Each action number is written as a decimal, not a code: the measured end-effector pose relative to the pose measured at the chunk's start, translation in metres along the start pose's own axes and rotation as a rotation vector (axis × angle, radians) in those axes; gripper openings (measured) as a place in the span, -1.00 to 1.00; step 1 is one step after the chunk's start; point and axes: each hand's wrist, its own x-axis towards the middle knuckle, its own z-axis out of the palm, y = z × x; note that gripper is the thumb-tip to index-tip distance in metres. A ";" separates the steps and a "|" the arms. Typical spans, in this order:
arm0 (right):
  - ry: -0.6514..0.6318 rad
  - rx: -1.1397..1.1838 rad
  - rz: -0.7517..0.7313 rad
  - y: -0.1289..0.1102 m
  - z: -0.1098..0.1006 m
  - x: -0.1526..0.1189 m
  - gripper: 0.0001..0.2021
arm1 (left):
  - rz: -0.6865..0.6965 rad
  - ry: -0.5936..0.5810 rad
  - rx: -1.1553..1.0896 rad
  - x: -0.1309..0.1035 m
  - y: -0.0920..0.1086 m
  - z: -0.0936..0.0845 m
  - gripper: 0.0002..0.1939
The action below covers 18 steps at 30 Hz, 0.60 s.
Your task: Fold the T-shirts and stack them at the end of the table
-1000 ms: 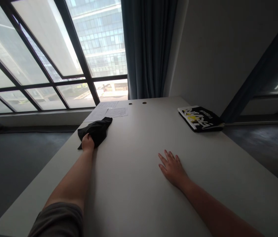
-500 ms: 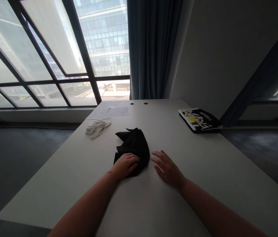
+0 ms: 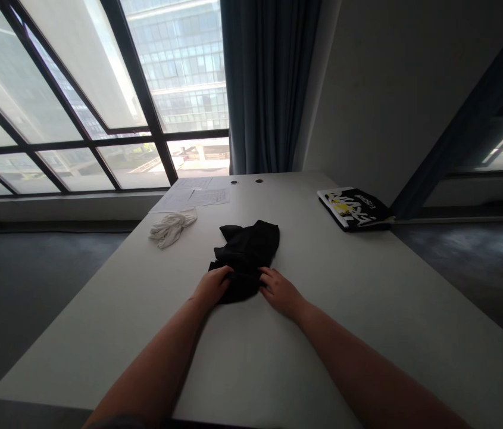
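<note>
A crumpled black cloth (image 3: pixel 249 247) lies on the white table (image 3: pixel 269 369), its far part bunched into folds with a pointed flap at the upper left. My left hand (image 3: pixel 214 285) grips the near left edge of the cloth, fingers closed on it. At the near right edge, my right hand (image 3: pixel 280 292) pinches the fabric between thumb and fingers. The near part of the cloth spans between both hands, flat on the table.
White gloves or a bunched white cloth (image 3: pixel 172 228) lie at the left, in front of paper sheets (image 3: pixel 202 195). A folded black garment with white and yellow print (image 3: pixel 358 210) rests at the right edge. Two round holes are at the table's far end.
My right hand has moved left onto the cloth and closed on it. My left hand has closed on its left edge. The cloth's far part has shifted and its shape has widened.
</note>
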 end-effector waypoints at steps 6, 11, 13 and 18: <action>0.327 0.011 0.205 0.043 -0.023 0.007 -0.88 | -0.116 -0.046 -0.202 -0.013 0.064 0.026 -0.83; 0.530 0.209 0.425 0.042 -0.042 -0.007 -0.75 | 0.018 0.037 -0.273 -0.019 0.073 0.041 -0.84; 0.442 0.257 0.328 0.030 -0.043 -0.014 -0.69 | 0.011 0.114 -0.276 -0.016 0.058 0.039 -0.86; 0.077 0.117 0.005 -0.001 -0.024 -0.013 -0.66 | -0.165 0.264 -0.518 -0.004 0.020 0.036 -0.77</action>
